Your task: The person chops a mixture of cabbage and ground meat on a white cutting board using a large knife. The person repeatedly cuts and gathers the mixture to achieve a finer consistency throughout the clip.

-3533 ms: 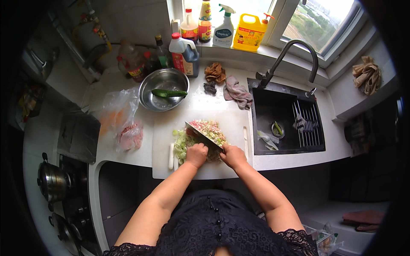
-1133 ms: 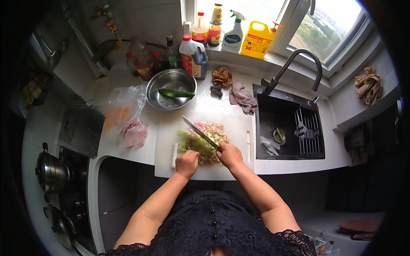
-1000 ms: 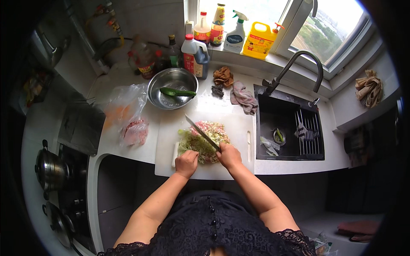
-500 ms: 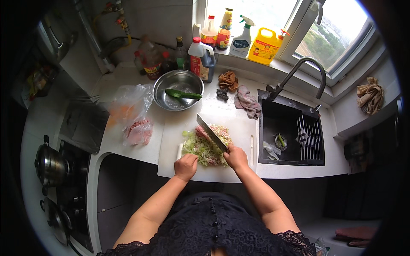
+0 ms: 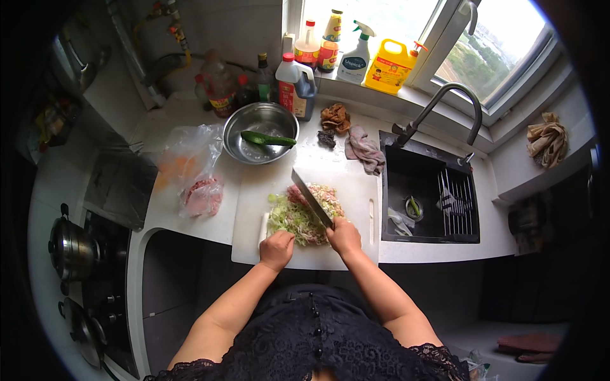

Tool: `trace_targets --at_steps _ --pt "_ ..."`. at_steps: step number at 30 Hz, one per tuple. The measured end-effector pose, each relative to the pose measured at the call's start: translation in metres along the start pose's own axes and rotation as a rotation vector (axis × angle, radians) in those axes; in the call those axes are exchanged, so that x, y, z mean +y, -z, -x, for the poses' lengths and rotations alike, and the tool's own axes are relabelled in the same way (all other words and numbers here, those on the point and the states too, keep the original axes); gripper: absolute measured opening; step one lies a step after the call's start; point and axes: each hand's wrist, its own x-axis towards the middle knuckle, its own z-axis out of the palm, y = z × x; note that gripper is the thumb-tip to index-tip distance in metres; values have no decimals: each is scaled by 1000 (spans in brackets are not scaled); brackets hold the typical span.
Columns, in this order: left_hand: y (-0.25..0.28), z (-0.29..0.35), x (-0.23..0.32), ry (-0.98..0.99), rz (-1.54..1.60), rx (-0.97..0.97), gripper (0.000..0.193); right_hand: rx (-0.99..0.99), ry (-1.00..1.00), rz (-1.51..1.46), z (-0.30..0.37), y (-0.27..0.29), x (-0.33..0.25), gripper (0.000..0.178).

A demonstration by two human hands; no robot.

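Observation:
My right hand (image 5: 344, 235) is wrapped round the handle of a kitchen knife (image 5: 312, 200), whose broad blade slants up and left over a chopped heap. The heap (image 5: 298, 222) mixes pale green shreds with pink minced meat and lies on a white cutting board (image 5: 246, 198). At the heap's near left edge, my left hand (image 5: 277, 250) rests closed on the board; what its fingers hold, if anything, is hidden. A white stalk-like piece (image 5: 264, 227) lies beside that hand.
Behind the board stands a steel bowl (image 5: 229, 147) with a cucumber (image 5: 267, 138) in it. Left are a plastic bag of meat (image 5: 202, 197) and a stove with pots (image 5: 67, 241). Right is a dark sink (image 5: 406, 178); a cloth (image 5: 364, 150) lies beside it. Bottles (image 5: 295, 89) line the back.
The whole view has shifted slightly. My right hand and the knife have moved a little left over the heap, while my left hand stays closed at the board's near left.

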Motion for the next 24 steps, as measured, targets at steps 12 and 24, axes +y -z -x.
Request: trace_targets --at_steps 12,24 --pt "-10 -8 11 -46 23 -66 4 -100 89 55 -26 2 10 24" --pt "-4 -5 16 -12 27 -81 7 -38 -146 -138 -13 -33 0 24"
